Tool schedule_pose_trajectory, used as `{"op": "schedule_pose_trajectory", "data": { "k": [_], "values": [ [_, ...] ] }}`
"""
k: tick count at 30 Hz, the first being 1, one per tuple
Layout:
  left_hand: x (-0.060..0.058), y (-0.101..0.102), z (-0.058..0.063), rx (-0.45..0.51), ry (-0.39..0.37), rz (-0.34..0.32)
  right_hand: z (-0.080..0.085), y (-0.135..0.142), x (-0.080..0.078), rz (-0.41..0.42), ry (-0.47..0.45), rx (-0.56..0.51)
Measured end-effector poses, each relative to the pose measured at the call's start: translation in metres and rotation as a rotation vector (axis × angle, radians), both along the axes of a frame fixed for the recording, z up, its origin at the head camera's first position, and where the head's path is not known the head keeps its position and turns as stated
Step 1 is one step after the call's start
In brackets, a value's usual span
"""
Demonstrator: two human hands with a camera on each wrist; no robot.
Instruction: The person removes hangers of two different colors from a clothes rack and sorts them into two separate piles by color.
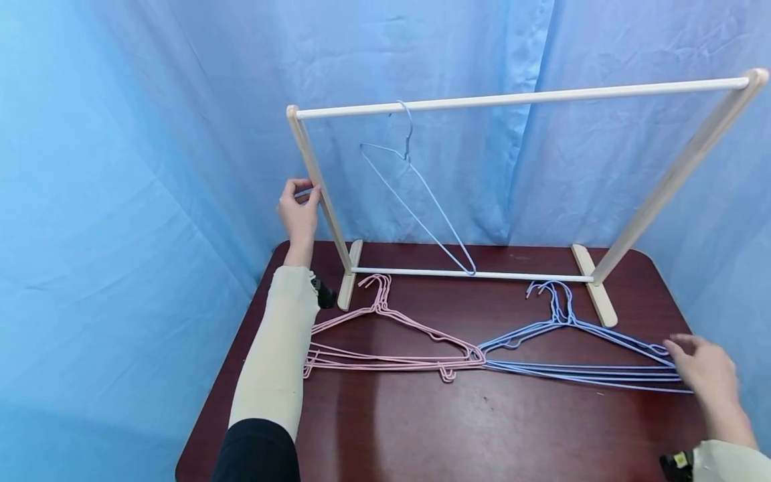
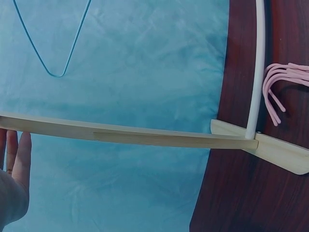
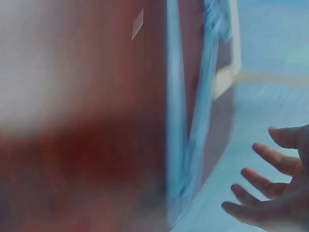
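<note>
At the left, my left hand [image 1: 299, 211] pinches the upright of a wooden clothes rack [image 1: 337, 231], thumb and fingertips at its edge. The left wrist view shows straight fingers [image 2: 21, 159] meeting that upright. A single blue hanger [image 1: 442, 213] hangs from the top rail, turned at an angle. My right hand [image 1: 709, 368] is beside the right end of several blue hangers [image 1: 584, 326] lying stacked on the table. In the right wrist view its fingers [image 3: 273, 162] are spread and hold nothing; that view is blurred.
Several pink hangers [image 1: 415, 321] lie stacked left of the blue ones, their ends meeting. The dark red table [image 1: 434, 428] has rounded corners. Rack feet [image 1: 596, 288] stand near its back edge, joined by a lower white bar [image 1: 512, 275]. Blue curtains [image 1: 181, 167] surround the table.
</note>
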State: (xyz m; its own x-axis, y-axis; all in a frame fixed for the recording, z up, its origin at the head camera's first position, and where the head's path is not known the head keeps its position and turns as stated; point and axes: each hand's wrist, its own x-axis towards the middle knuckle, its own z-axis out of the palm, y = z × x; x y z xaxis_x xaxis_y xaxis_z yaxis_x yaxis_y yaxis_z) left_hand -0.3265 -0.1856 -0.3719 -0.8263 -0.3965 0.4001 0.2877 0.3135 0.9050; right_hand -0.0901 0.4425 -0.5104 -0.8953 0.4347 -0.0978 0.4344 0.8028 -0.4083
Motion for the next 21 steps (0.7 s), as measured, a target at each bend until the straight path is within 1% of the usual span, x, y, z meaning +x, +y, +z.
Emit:
{"op": "schedule_pose_trajectory", "data": {
  "k": [3, 4, 8, 11, 12, 14, 16, 19, 21],
  "values": [
    [-0.001, -0.001, 0.000, 0.014, 0.007, -0.004, 0.021, -0.037, -0.020, 0.108, 0.182, -0.029],
    [-0.001, -0.002, -0.001, 0.018, 0.009, -0.005, 0.030, -0.051, -0.028, 0.139, 0.225, -0.046],
    [-0.001, -0.003, -0.002, 0.024, 0.007, -0.007, 0.066, -0.113, -0.058, 0.228, 0.324, -0.148],
    [-0.001, -0.003, -0.003, 0.027, -0.003, 0.000, 0.090, -0.157, -0.075, 0.332, 0.372, -0.247],
    [-0.001, -0.003, -0.003, 0.030, -0.005, -0.001, 0.096, -0.170, -0.079, 0.368, 0.382, -0.289],
    [-0.001, -0.002, -0.003, 0.035, -0.009, -0.004, 0.106, -0.195, -0.086, 0.422, 0.403, -0.339],
    [-0.001, 0.000, -0.002, 0.040, -0.012, -0.008, 0.113, -0.217, -0.092, 0.460, 0.418, -0.381],
    [-0.002, 0.002, -0.002, 0.044, -0.016, -0.014, 0.121, -0.243, -0.098, 0.495, 0.399, -0.438],
    [-0.003, 0.003, -0.002, 0.046, -0.018, -0.015, 0.123, -0.257, -0.100, 0.520, 0.373, -0.535]
  ]
}}
